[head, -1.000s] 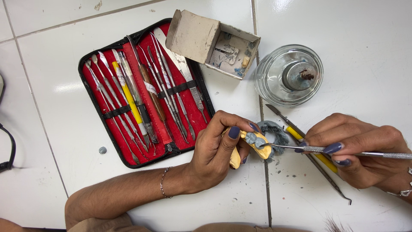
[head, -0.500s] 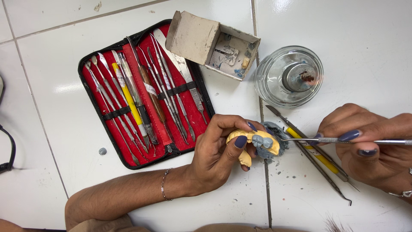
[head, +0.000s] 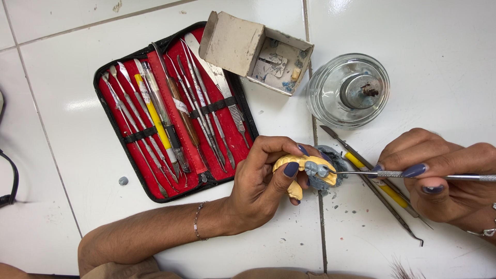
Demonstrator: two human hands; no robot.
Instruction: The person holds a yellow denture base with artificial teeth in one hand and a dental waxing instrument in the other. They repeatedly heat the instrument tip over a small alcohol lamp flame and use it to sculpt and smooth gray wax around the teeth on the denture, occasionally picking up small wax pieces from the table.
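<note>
From the head view, the left hand [head: 261, 188] is curled around a yellow dental cast [head: 294, 166], thumb pressed on its near face and fingers wrapped behind, holding it just above the white tiled tabletop [head: 77, 103] near the middle of the scene. A blob of grey wax [head: 315, 169] sits on the right end of the cast. The right hand [head: 444, 181] pinches a thin metal carving tool [head: 413, 174] between thumb and fingertips, the shaft lying level and pointing left, its fine tip touching the grey wax.

Compared with half a second ago, the cast has turned slightly, so the left thumb now covers more of its front, and the tool tip has drawn in to meet the wax; the right hand sits a little lower.

Under the right hand lie a yellow-handled instrument [head: 382, 188] and a dark hooked probe [head: 398, 219], slanting down to the right. Further away stands a glass spirit lamp [head: 347, 98], with an open cardboard box [head: 256, 51] to its left. On the left, an open red instrument case [head: 170, 111] holds rows of metal tools, unchanged. Grey crumbs dot the tiles below the cast.
</note>
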